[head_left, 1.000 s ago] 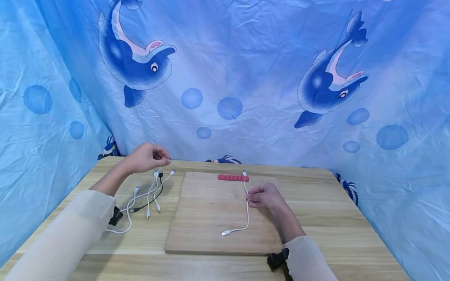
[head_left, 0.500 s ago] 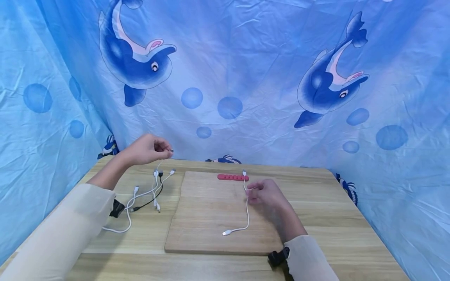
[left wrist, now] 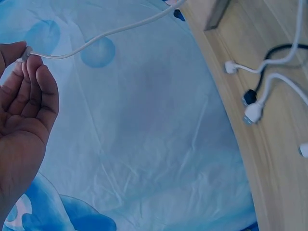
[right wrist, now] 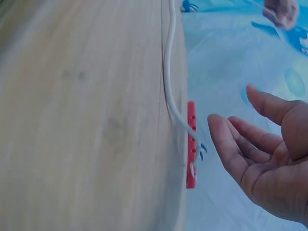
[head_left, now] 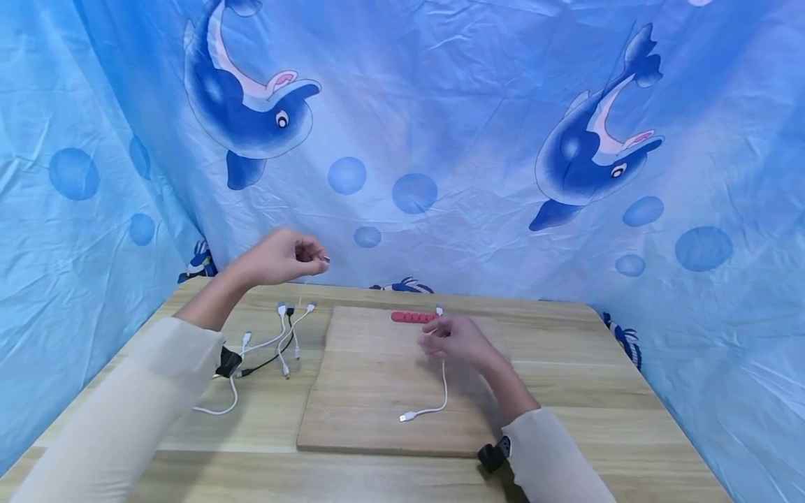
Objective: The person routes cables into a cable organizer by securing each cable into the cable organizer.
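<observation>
My left hand (head_left: 283, 257) is raised above the table's far left, pinching the plug end of a white USB cable (left wrist: 103, 34) between thumb and fingertips. The cable trails down from it in the left wrist view. My right hand (head_left: 459, 342) hovers over the wooden board (head_left: 361, 398), its thumb and fingers apart and holding nothing in the right wrist view. Under it another white cable (head_left: 445, 388) lies on the board, partly hidden by the hand in the head view. This cable's far end crosses a red cable holder strip (head_left: 410, 317) at the board's back edge.
Left of the board, several white cables (head_left: 267, 344) and a black cable (head_left: 270, 361) lie loosely on the wooden table (head_left: 251, 433). A blue dolphin-print curtain (head_left: 402, 140) hangs behind the table and along its sides.
My left hand has risen and moved right, drawing its cable up from the others. The right hand has left the cable on the board and shifted up and left.
</observation>
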The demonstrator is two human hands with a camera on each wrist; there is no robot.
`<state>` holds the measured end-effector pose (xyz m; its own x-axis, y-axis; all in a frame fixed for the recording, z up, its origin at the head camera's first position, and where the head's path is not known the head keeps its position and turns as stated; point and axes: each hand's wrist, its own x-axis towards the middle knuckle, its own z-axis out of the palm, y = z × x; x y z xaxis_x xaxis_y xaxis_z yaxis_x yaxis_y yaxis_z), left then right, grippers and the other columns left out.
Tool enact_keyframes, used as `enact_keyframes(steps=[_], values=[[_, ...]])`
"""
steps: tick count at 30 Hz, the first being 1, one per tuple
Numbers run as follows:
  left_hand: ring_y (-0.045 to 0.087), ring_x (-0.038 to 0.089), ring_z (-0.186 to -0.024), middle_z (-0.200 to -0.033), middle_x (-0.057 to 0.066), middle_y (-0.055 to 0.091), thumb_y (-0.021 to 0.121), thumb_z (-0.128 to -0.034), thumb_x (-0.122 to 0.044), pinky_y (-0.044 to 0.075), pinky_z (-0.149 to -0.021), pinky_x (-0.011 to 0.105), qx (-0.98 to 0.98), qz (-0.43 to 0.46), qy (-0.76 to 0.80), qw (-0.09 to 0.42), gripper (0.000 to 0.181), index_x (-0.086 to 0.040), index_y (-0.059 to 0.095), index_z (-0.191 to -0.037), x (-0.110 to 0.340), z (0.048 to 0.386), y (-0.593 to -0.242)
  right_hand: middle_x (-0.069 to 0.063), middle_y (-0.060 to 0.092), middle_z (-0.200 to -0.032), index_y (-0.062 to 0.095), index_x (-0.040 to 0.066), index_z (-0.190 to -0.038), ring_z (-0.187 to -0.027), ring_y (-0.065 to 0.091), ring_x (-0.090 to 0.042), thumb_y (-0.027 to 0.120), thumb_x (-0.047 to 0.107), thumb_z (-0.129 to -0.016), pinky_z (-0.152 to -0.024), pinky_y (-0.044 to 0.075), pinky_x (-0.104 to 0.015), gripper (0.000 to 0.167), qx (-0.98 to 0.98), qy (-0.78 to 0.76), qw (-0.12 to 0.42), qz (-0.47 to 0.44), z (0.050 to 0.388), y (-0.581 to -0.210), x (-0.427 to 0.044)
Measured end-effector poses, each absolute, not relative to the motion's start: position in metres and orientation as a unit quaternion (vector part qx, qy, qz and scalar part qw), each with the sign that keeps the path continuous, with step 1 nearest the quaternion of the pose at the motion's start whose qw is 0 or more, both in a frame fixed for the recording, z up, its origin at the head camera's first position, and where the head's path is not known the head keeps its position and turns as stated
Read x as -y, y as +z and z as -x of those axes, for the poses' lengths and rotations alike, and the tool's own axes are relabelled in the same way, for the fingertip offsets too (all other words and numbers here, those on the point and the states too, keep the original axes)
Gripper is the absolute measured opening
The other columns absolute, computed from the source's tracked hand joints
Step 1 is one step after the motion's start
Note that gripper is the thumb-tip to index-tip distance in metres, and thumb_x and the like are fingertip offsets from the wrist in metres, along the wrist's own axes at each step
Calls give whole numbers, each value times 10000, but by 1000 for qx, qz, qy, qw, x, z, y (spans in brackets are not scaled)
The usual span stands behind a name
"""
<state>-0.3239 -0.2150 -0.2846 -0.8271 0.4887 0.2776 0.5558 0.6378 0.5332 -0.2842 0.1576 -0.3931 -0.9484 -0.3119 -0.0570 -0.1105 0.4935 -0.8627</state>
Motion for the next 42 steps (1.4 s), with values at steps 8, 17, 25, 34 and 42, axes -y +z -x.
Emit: enact_keyframes(steps=[8, 17, 25, 34, 42], values=[[580, 214, -729, -817, 32, 689, 724, -962, -214, 485, -661, 335, 897, 295, -323, 56, 100, -120, 746, -987, 197, 328, -276, -63, 730, -932, 696, -51, -1208, -820, 685, -158, 790, 196, -919, -729, 607, -319, 391, -871, -442, 96, 190, 281, -385, -133], [601, 209, -747, -828, 37, 704, 739, -947, -216, 504, -682, 359, 887, 298, -348, 60, 86, -133, 743, -965, 173, 327, -272, 1, 748, -925, 706, -18, -1210, -832, 662, -102, 778, 257, -931, -746, 547, -279, 398, -881, -394, 40, 258, 280, -382, -113], [664, 200, -819, -888, -5, 726, 746, -948, -230, 552, -758, 378, 871, 314, -373, 61, 126, -125, 745, -1018, 152, 329, -273, -24, 751, -1006, 718, 17, -1206, -918, 690, -147, 724, 263, -975, -804, 574, -294, 337, -865, -418, 22, 276, 277, -380, -97], [700, 258, -816, -886, 24, 732, 756, -945, -213, 561, -750, 377, 845, 332, -415, 55, 126, -106, 742, -1010, 134, 331, -281, -50, 741, -1129, 680, 28, -1290, -1015, 690, -191, 685, 271, -1005, -857, 577, -328, 375, -857, -447, 16, 255, 278, -385, -81], [695, 221, -800, -897, 45, 728, 752, -953, -218, 558, -702, 379, 824, 326, -459, 56, 141, -99, 731, -1025, 126, 332, -292, -47, 726, -1138, 657, 40, -1313, -997, 682, -194, 617, 257, -1046, -835, 579, -357, 347, -839, -490, 22, 234, 283, -380, -71]])
